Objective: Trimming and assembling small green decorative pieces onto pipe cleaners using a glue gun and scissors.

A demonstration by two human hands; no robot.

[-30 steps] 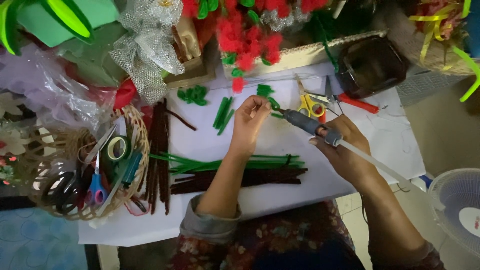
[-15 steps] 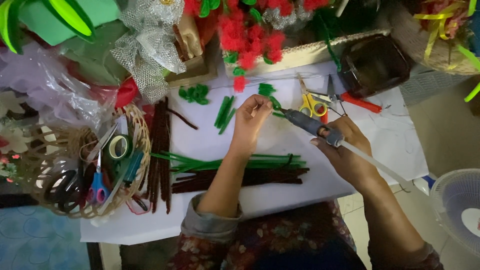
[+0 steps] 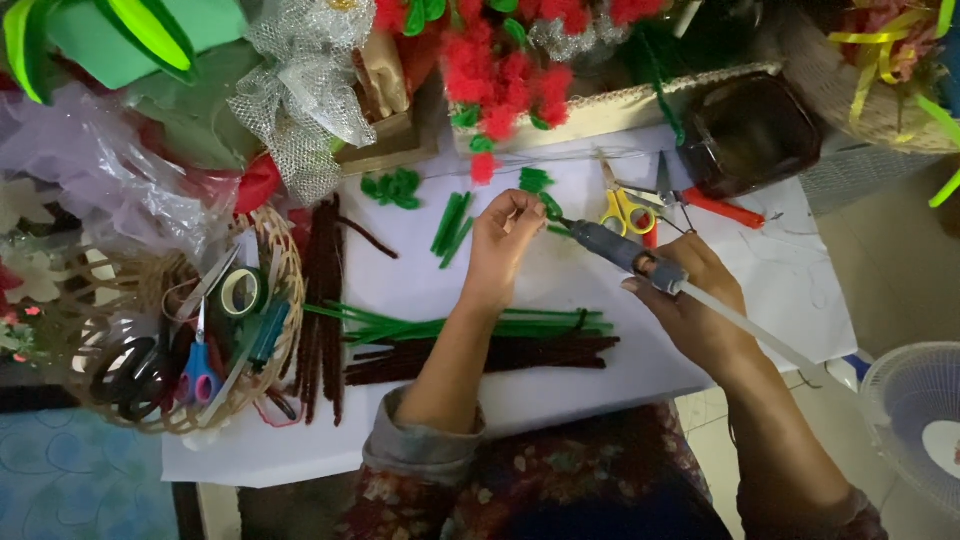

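Observation:
My left hand (image 3: 502,243) pinches a small green fuzzy piece (image 3: 550,206) above the white sheet (image 3: 560,380). My right hand (image 3: 690,305) grips a grey glue gun (image 3: 625,249) with a white glue stick trailing back to the right; its nozzle points at the green piece. Below my hands lie a bundle of green pipe cleaners (image 3: 440,325) and a bundle of dark brown pipe cleaners (image 3: 490,357). Short green cut pieces (image 3: 452,224) rest left of my left hand.
A wicker basket (image 3: 285,300) at the left holds scissors, tape and tools. Yellow-handled scissors (image 3: 625,205) and red-handled pliers (image 3: 722,208) lie beyond the glue gun. Red pompom flowers (image 3: 505,80), a dark bowl (image 3: 755,140) and silver mesh ribbon (image 3: 300,90) crowd the back. A white fan (image 3: 915,425) stands at the right.
My hands have stayed together at the green piece, with the glue gun nozzle still at it. The view shifted slightly; nothing was picked up or let go.

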